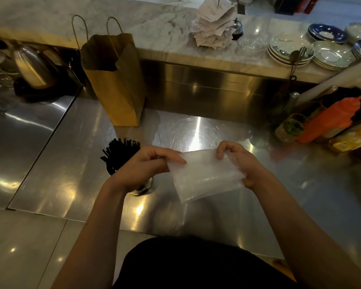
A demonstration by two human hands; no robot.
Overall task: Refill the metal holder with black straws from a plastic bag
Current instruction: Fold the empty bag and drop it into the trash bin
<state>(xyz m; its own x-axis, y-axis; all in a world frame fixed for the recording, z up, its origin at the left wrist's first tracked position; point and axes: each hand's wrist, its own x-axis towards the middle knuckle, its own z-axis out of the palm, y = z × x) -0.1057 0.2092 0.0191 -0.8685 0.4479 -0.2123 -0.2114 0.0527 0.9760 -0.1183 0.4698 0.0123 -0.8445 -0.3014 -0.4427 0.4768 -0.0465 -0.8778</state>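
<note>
Since the plastic bag looks flat and clear w/ no dark straws showing inside, I'd call the refill nearly done. My left hand pinches the bag's left edge, thumb on top. My right hand grips the right edge, fingers curled round it, so the bag hangs between both above the steel counter. The black straws stand packed in the metal holder, just behind my left wrist, holder body mostly hidden. Left to do, prob.: fold or bin the bag, maybe tidy straws. A brown paper bag stands further back.
</note>
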